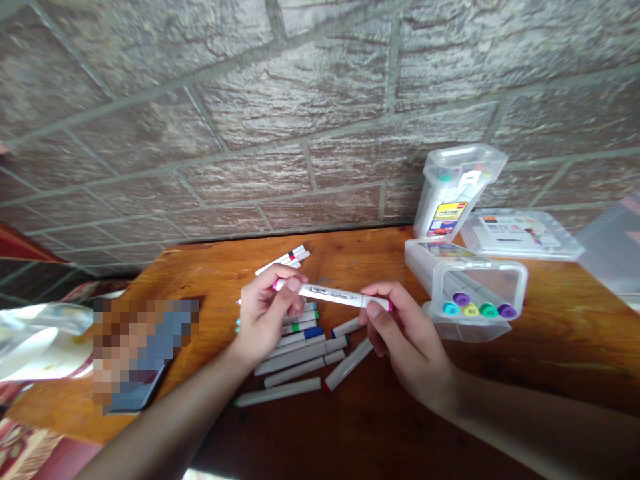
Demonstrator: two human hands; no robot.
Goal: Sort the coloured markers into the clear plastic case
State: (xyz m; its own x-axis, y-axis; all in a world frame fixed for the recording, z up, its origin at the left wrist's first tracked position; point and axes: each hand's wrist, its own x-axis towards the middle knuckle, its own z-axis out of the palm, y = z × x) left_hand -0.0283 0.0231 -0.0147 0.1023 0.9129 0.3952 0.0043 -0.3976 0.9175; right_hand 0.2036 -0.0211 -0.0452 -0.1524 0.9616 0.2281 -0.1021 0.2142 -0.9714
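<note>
A white marker with pink ends [330,294] is held level above the table between my two hands. My left hand [270,308] pinches its left end between thumb and fingers. At the other end, my right hand [400,327] grips the capped tip the same way. Beneath them lie several loose markers, among them a grey one with a green end [303,352], one with a red end [349,363] and one with a blue cap [300,339]. Behind my left hand rests a small group of white markers [287,259].
On the right, an open clear case [423,263] lies on its side with several markers inside. A closed marker case [447,200] stands behind it, beside a flat clear box [520,233]. A blurred-out phone-like device [150,360] lies left. A brick wall [300,133] backs the wooden table [210,267].
</note>
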